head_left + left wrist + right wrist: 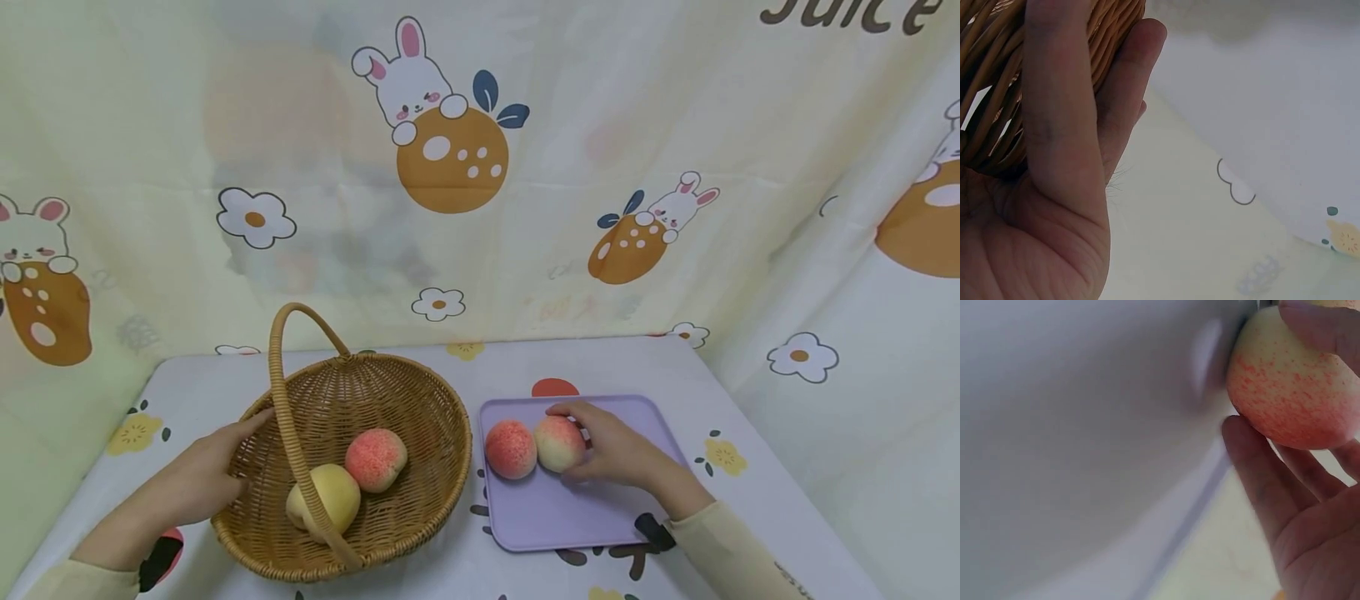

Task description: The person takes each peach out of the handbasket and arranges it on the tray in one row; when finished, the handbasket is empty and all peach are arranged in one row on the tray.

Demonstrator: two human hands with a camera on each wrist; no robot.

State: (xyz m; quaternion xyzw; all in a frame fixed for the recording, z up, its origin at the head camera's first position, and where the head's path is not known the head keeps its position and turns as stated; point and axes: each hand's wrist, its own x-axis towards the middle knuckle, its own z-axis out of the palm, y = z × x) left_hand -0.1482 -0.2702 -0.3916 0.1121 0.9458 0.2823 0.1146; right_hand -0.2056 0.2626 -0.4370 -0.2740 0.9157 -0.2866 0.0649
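Observation:
A brown wicker basket (435, 508) with a tall arched handle stands at the left. My left hand (198, 471) holds its left side, and the left wrist view shows the fingers (1063, 125) against the woven wall. Inside the basket lie a red-pink peach (377, 460) and a pale yellow fruit (333, 496), which the handle partly crosses. Over the purple tray (555, 517), my right hand (611, 446) grips a cream-and-pink peach (558, 444) between thumb and fingers. Another red peach (511, 449) sits on the tray, right beside the gripped one.
Basket and tray stand side by side on a table with a white flowered cloth (420, 575). A pale curtain (540, 250) printed with rabbits hangs behind the table and along both sides.

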